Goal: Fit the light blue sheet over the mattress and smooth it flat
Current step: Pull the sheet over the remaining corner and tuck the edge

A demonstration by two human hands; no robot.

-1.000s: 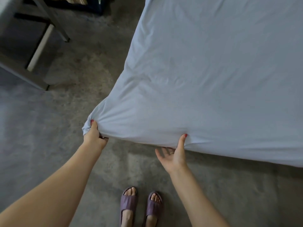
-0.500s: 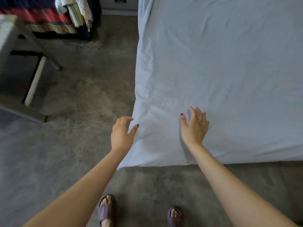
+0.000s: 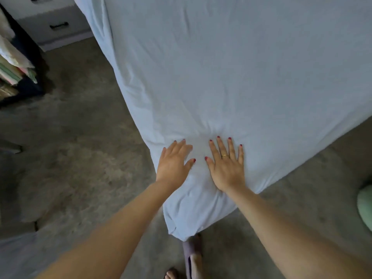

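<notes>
The light blue sheet (image 3: pixel 231 73) covers the mattress and wraps down over its near corner, where the fabric bunches at the floor. Small wrinkles fan out just beyond my fingertips. My left hand (image 3: pixel 174 163) lies flat on the sheet close to the corner's left edge, fingers straight. My right hand (image 3: pixel 226 164) presses flat beside it, fingers spread, a ring on one finger. Neither hand holds any fabric. The mattress itself is hidden under the sheet.
Grey concrete floor (image 3: pixel 76 158) runs along the bed's left side and front. A white drawer unit (image 3: pixel 52 25) stands at the back left. Folded cloths (image 3: pixel 14 65) hang at the far left. A pale green object (image 3: pixel 365 206) sits at the right edge. My sandalled feet (image 3: pixel 191 256) stand below the corner.
Both hands let go of the sheet's corner edge and came up onto the top. They now lie flat side by side near the corner, and the view has shifted over it.
</notes>
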